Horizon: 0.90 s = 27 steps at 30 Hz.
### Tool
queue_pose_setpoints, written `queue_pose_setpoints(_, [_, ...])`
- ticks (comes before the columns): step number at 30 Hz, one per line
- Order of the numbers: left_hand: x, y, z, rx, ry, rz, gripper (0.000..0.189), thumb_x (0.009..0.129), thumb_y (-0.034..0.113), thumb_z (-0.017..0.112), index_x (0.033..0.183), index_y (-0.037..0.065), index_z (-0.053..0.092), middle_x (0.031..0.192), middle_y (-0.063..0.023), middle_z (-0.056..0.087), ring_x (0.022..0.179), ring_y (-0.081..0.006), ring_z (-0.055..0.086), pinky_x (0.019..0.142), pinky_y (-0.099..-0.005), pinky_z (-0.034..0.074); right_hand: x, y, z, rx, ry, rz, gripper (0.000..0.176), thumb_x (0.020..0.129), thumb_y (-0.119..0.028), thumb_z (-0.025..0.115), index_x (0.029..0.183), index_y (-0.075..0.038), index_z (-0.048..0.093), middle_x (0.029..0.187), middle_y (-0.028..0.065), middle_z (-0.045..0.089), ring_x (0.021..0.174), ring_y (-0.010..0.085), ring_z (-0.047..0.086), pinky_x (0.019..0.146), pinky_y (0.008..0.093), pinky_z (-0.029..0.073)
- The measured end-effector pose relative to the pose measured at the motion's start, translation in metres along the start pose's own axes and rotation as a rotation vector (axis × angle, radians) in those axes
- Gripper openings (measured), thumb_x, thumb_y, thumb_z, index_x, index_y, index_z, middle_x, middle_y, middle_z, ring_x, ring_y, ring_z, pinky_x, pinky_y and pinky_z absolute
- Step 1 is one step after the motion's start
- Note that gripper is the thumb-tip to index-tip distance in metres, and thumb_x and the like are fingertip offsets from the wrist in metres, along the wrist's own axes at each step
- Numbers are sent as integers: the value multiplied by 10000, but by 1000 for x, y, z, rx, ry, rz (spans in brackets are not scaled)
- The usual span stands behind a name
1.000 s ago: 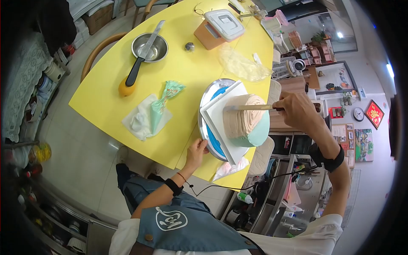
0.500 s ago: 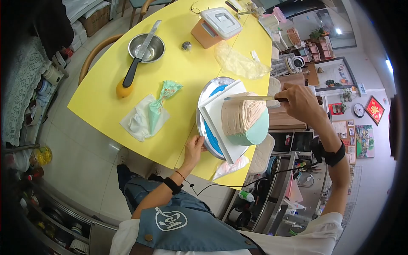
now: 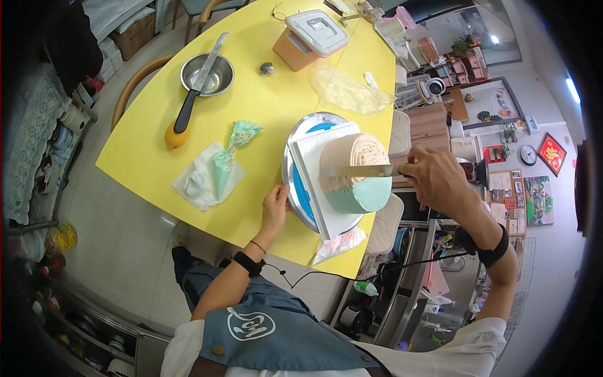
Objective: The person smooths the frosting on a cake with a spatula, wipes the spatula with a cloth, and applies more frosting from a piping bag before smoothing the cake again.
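A cake (image 3: 367, 195), coated in pale peach and mint-green cream, stands on a square white board (image 3: 318, 207). Beneath the board is a metal cake turntable (image 3: 286, 166) with a blue top. My left hand (image 3: 274, 204) has its fingers closed on the turntable's near-left rim. In my right hand (image 3: 440, 179) is an icing spatula (image 3: 370, 170), gripped by its handle. Its flat blade lies across the cake's side, around the border of peach and mint; the blade's tip is blurred. A pink-and-white piping bag (image 3: 339, 245) lies beside the board's lower corner.
Left of the turntable lie a mint piping bag (image 3: 235, 147) and crumpled white paper (image 3: 198, 179). A serrated knife (image 3: 184, 112) rests across a metal bowl (image 3: 224, 78). A lidded orange tub (image 3: 295, 50) and clear plastic (image 3: 352, 91) are farther back on the yellow table (image 3: 144, 163).
The spatula has shifted downward in view, from the cake's upper peach part to the peach-mint border, with my right hand. My left hand stays at the rim, and the whole view has shifted slightly.
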<state>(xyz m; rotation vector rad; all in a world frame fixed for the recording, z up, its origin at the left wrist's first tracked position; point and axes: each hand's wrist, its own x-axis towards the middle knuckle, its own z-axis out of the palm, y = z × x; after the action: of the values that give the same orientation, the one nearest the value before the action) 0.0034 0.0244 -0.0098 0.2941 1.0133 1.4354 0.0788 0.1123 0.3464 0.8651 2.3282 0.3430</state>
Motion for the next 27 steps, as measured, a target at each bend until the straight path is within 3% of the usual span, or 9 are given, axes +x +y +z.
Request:
queue_pose_setpoints(2, [6,-4,-2,39,0,12,320,918,300,470,851,-5,543,745,-33,550,620,-91,532,579,-249,473,-2,-4,-3,9,-53,-5,217,698,-80,598,896,-104,684,821,95,573,748,265,571,641,390,456])
queue_pose_setpoints(5, [12,-17,-4,66,39,59,336,928,318,443,889,-2,539,755,-41,550,651,-103,548,599,-254,478,0,-2,-7,64,32,4,186,703,-86,592,865,-92,683,815,106,574,731,280,578,630,399,456])
queue_pose_setpoints(12, [-38,-23,13,-120,-52,-51,290,939,254,422,936,-23,506,807,-68,570,731,-140,595,670,-268,520,38,13,-3,-3,104,41,145,726,-145,569,781,-54,668,754,135,573,713,316,580,623,409,459])
queue_pose_setpoints(15, [-41,-25,12,-125,-74,-33,253,931,221,441,922,-24,505,815,-72,572,740,-135,595,649,-260,524,44,17,2,-37,46,30,218,701,-35,559,877,-75,682,807,115,596,688,308,585,624,401,450])
queue_pose_setpoints(21, [-36,-20,8,-18,-56,-6,262,924,217,454,913,-39,506,816,-79,572,700,-134,597,632,-261,530,40,3,-6,-54,-37,45,242,697,-33,565,893,-101,689,790,107,591,693,299,587,621,398,450])
queue_pose_setpoints(27, [-28,-18,5,-38,-46,18,273,923,220,455,919,-48,507,811,-80,562,665,-137,596,613,-252,524,27,0,3,-53,38,-43,236,664,-72,562,856,-116,693,775,123,565,686,307,583,592,403,470])
